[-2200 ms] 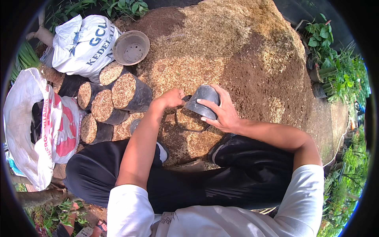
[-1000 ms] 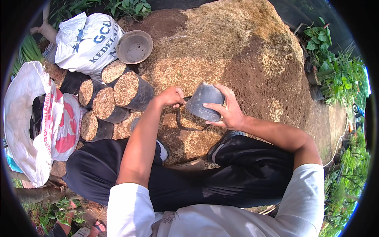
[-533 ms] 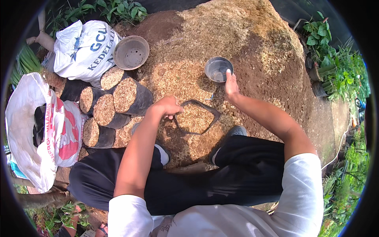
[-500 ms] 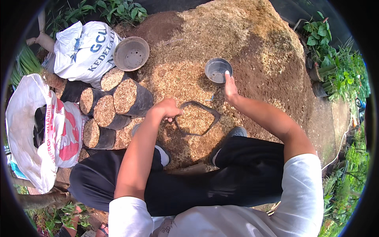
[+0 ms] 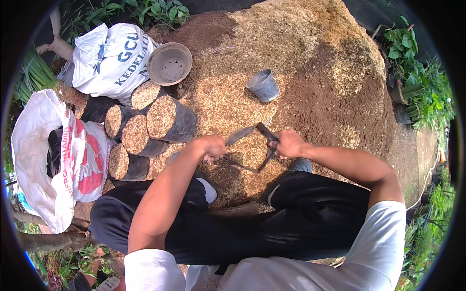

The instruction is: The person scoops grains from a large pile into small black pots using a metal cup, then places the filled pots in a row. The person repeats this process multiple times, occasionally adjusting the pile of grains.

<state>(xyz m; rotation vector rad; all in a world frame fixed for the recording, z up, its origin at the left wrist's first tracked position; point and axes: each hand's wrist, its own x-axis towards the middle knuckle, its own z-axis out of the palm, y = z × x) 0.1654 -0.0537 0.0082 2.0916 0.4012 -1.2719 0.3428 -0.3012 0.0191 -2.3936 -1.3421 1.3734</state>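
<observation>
Between my feet stands a black plastic grow bag (image 5: 241,134), its mouth spread wide and a pale, sawdust-like mix showing inside. My left hand (image 5: 212,147) is closed on the left side of its rim. On the opposite side, my right hand (image 5: 289,143) pinches the rim, where the plastic folds upward. Beyond the bag, a small grey pot (image 5: 263,86) rests tilted on the heap, touched by neither hand. The lower part of the bag is hard to see against the mix.
A large heap of brown soil and pale mix (image 5: 310,63) rises ahead. Several filled black grow bags (image 5: 182,127) cluster at the left. Behind them are a larger round pot (image 5: 170,64) and a white sack (image 5: 114,63). An open white-and-red sack (image 5: 90,160) stands at far left.
My right hand has let go of the small pot and come back to grip the bag's rim. The pot now lies tilted on the heap. My left hand still holds the rim.
</observation>
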